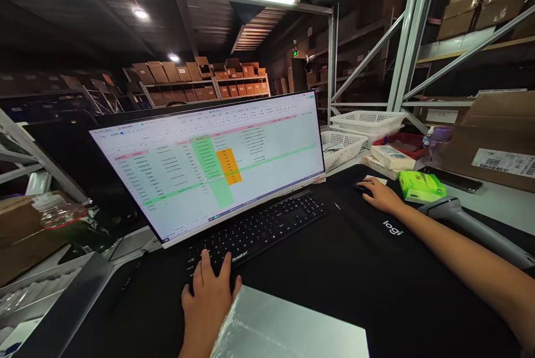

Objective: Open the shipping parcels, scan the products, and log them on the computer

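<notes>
My left hand (208, 294) rests with spread fingers at the lower left end of a black keyboard (259, 231), its fingertips touching the keys. Against that wrist lies a silvery-white flat package (292, 327) in shiny film, cut off by the bottom edge. On the right, my right hand (379, 195) is curled over a black computer mouse (358, 186), mostly covered by the fingers. Both sit on a black desk mat (393, 228) marked "logi". Behind the keyboard a monitor (267, 179) shows a spreadsheet with a green column and orange cells.
A grey barcode scanner (476, 224) lies beside my right forearm, near a green packet (422, 186) and a phone (453, 179). White baskets (343, 149) and a cardboard box (493, 135) stand behind. At left are a plastic bottle (71, 221) and a grey tray (79, 296).
</notes>
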A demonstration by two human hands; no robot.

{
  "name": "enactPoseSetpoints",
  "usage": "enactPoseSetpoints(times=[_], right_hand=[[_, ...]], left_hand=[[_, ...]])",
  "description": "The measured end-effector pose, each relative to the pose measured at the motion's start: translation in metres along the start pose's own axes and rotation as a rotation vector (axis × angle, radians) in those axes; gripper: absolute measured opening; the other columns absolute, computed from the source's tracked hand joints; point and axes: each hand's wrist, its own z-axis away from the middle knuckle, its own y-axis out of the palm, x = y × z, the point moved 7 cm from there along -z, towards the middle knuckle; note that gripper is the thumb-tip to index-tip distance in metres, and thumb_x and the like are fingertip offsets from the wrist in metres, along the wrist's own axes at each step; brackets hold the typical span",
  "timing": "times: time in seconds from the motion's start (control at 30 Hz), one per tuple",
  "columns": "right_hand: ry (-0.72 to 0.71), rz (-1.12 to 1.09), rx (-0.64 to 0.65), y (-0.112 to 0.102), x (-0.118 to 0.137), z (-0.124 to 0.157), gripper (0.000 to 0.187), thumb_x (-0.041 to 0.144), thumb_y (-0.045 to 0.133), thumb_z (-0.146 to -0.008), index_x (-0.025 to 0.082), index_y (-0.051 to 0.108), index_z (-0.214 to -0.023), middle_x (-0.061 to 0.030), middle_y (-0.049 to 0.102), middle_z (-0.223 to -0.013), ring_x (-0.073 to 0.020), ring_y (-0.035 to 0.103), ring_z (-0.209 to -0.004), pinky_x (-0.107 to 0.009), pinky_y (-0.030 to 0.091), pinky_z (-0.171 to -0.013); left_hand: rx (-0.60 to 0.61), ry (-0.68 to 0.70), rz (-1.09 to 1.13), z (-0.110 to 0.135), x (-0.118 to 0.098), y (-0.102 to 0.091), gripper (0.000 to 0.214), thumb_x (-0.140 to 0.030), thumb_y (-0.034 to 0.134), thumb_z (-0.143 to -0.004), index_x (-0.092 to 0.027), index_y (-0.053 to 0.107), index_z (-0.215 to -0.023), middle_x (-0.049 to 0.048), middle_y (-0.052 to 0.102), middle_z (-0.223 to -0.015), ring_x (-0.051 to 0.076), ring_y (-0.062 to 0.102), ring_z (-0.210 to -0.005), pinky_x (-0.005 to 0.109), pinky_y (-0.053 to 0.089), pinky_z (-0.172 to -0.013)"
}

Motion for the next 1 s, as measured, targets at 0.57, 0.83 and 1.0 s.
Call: enactPoseSetpoints(times=[0.57,0.83,1.0], right_hand=[[-0.001,-0.011,-0.061,-0.003,-0.001,0.0,0.043,0.038,0.058,-0.09,0.025,0.06,-0.131,-0.0124,0.062,-0.129,-0.0296,0.066,-0.114,-0.043,0.054,-0.1],[-0.008,-0.019,-0.023,0.005,-0.004,-0.001,0.051,0.038,0.054,-0.093,0.023,0.058,-0.142,-0.0146,0.057,-0.141,-0.0308,0.063,-0.122,-0.045,0.051,-0.106],[0.008,-0.029,-0.067,0.0,-0.004,0.0,0.049,0.036,0.058,-0.09,0.024,0.059,-0.138,-0.0131,0.061,-0.133,-0.0297,0.065,-0.116,-0.043,0.053,-0.102]], left_hand=[[-0.033,-0.01,0.008,-0.003,0.001,0.006,0.058,-0.043,0.035,-0.103,-0.027,0.04,-0.158,0.023,0.022,-0.169,0.037,0.035,-0.15,0.056,0.041,-0.108],[-0.019,-0.011,0.018,-0.007,0.005,0.014,0.058,-0.046,0.036,-0.102,-0.029,0.041,-0.157,0.0234,0.021,-0.169,0.037,0.034,-0.151,0.056,0.041,-0.108],[-0.037,-0.009,0.007,-0.008,0.005,0.014,0.057,-0.046,0.036,-0.102,-0.029,0.041,-0.157,0.0222,0.023,-0.169,0.036,0.035,-0.15,0.055,0.04,-0.109]])
